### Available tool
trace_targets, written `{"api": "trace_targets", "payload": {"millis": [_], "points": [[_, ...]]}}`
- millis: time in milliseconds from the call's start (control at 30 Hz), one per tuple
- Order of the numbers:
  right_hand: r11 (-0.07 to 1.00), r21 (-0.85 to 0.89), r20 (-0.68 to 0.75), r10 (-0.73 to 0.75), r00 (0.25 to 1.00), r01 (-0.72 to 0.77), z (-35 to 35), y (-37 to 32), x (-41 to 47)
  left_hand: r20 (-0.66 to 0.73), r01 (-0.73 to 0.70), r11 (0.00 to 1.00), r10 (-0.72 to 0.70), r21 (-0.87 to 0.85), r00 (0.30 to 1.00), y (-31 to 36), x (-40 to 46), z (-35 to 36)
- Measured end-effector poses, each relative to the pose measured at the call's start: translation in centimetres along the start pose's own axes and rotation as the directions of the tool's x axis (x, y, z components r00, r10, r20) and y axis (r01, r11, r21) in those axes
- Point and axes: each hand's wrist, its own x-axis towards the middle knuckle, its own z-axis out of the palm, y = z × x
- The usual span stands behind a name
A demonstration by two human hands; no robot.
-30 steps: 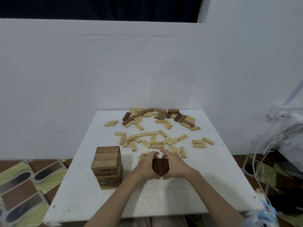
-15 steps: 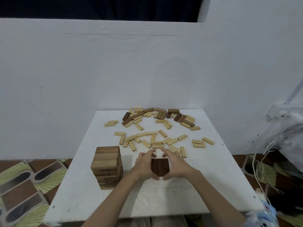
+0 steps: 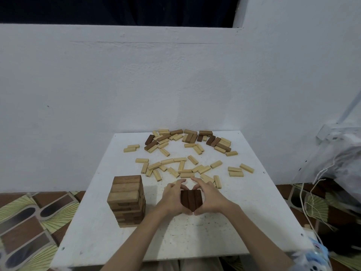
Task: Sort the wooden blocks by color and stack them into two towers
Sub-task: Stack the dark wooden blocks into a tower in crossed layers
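Squeezing 3 dark blocks (image 3: pixel 190 199) side by side into one layer, left hand (image 3: pixel 172 198) and right hand (image 3: pixel 210 198) cupped round it from either side, fingers curled vs the outer blocks, fingertips nearly meeting beyond it. Layer looks to sit on the white surface (image 3: pixel 195 237), though contact underneath hidden by palms.

Progress, by judgement: about a third done at most. Just left of left hand, 1 brown tower (image 3: pixel 128 200) up already, 3 blocks across the top, roughly 8–9 layers, exact no. hard to read. Second tower not yet begun.

Just beyond both hands: loose pale blocks (image 3: pixel 185 169), approx 25–30 in the nearer scatter, incl. 3 off to the far right of right hand (image 3: pixel 240 171) and 2 far left (image 3: pixel 131 148).

Farthest from hands, near the wall (image 3: pixel 175 85): mixed pile (image 3: pixel 187 138), abt 10–12 darker brown blocks among maybe 15 pale ones; overlaps make a firm count impossible.

Left to do: place held layer, pull remaining browns out of far pile, then stack all pale ones.
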Motion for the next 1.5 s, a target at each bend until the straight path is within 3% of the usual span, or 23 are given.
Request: {"api": "trace_targets", "payload": {"millis": [533, 933, 1500], "points": [[0.974, -0.022, -0.181, -0.224, 0.958, 0.224, -8.5, -7.5, -4.5, -0.026, -0.25, 0.965, 0.253, 0.083, 0.967, 10.0, -3.9, -10.0], [0.906, -0.044, -0.112, -0.423, 0.899, 0.421, -4.2, -17.1, -2.8, -0.096, -0.118, 0.985, 0.13, 0.124, 0.987, 6.3, -11.3, -18.9], [0.938, -0.076, -0.015, -0.34, 0.94, 0.338, 1.6, -19.0, 0.3, -0.083, -0.01, 0.998, 0.016, 0.061, 0.996, 0.1, -12.4, -19.6]]}}
